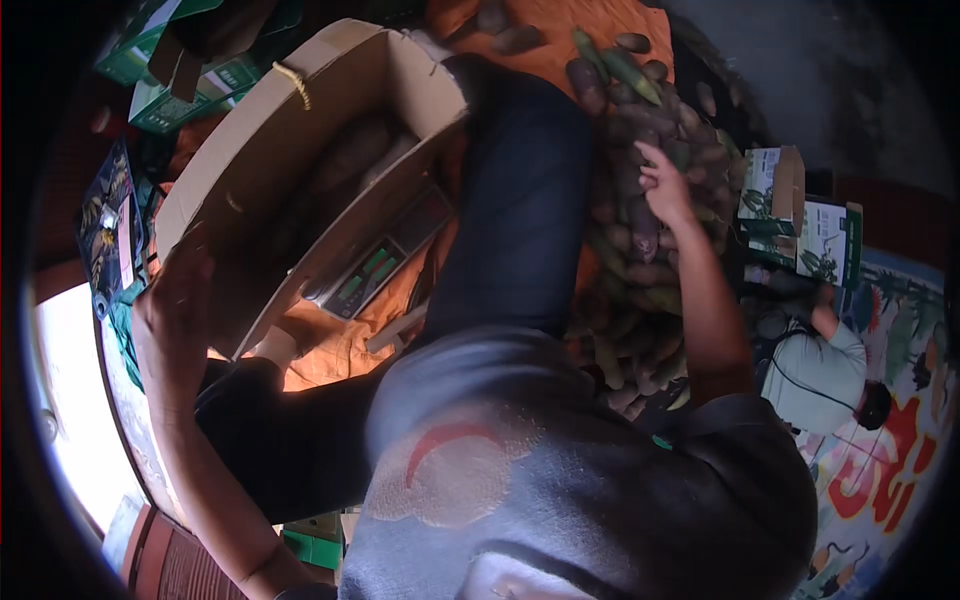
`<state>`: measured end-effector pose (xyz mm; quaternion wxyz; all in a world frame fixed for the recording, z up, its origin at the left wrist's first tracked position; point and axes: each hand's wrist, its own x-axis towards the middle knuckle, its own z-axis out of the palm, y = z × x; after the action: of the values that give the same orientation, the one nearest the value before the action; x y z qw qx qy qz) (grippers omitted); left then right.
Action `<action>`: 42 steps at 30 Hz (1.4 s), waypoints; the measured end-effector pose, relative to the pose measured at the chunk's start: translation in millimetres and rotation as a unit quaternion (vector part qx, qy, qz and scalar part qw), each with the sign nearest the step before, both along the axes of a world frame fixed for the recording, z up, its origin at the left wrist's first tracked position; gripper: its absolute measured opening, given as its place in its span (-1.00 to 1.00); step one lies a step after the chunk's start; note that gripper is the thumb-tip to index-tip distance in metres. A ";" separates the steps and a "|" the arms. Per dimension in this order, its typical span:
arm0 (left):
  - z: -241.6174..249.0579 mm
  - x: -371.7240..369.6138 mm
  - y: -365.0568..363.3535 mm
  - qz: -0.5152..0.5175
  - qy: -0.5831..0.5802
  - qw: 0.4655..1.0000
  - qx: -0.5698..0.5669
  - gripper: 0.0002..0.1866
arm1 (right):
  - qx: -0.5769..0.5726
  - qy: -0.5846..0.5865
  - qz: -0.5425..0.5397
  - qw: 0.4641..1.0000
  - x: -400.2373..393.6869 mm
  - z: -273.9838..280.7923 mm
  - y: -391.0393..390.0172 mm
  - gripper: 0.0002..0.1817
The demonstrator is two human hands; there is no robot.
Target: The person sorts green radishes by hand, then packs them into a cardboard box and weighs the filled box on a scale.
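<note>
A tall open cardboard box [345,225] with a yellow rope handle stands tilted at my left and holds several long brown vegetables [355,150] in shadow. My left hand [175,315] is closed at the box's near end, its fingers bent over the edge in dim light. Beside the box, a digital scale [365,275] shows lit green digits. Over on the right, my right hand [665,185] hovers above a heap of long brown and green vegetables [640,255]. Its index finger stretches out, the others curl loosely, and nothing is in it.
An orange sheet [560,20] lies under the heap and the scale. Green-and-white cartons stand at the upper left [195,95] and on the right [825,240]. Another person [820,370] in a light shirt crouches at the right. My bent leg [520,200] lies between box and heap.
</note>
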<state>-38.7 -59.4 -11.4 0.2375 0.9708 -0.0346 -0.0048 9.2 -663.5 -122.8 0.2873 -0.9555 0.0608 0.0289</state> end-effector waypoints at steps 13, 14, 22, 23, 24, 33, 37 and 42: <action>-12.9 -40.4 198.1 0.143 0.007 0.988 0.052 -0.60 | -0.144 0.296 -0.438 0.837 -178.2 -164.7 -126.2 -0.71; -10.3 -49.4 199.5 0.163 0.030 0.984 0.060 -0.59 | -0.080 0.327 -0.475 0.813 -177.1 -168.6 -138.3 -0.69; -47.1 -117.1 264.2 0.320 0.171 0.930 -0.065 -0.53 | -0.292 0.221 -0.389 0.846 -158.5 -98.1 -146.5 -0.52; -42.7 -117.3 243.2 0.343 0.181 0.919 -0.074 -0.52 | -0.337 0.171 -0.336 0.863 -162.1 -91.5 -153.1 -0.45; -46.8 -118.6 254.7 0.342 0.165 0.920 -0.092 -0.53 | -0.359 0.200 -0.312 0.856 -164.4 -90.7 -170.1 -0.38; -43.7 -121.2 236.7 0.367 0.164 0.914 -0.055 -0.51 | -0.410 0.396 -0.232 0.788 -159.2 -57.0 -207.0 -0.23; -44.6 -118.6 233.2 0.361 0.151 0.919 -0.041 -0.52 | -0.418 0.452 -0.228 0.754 -157.3 -36.7 -188.2 -0.15; -40.1 -114.0 214.7 0.345 0.126 0.930 -0.011 -0.51 | -0.411 0.444 -0.168 0.778 -162.4 -43.4 -207.3 -0.01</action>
<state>-152.8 155.3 -51.5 0.2374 0.9116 0.3327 -0.0444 -153.3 -870.8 -166.2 -0.1911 -0.8386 0.3476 0.3734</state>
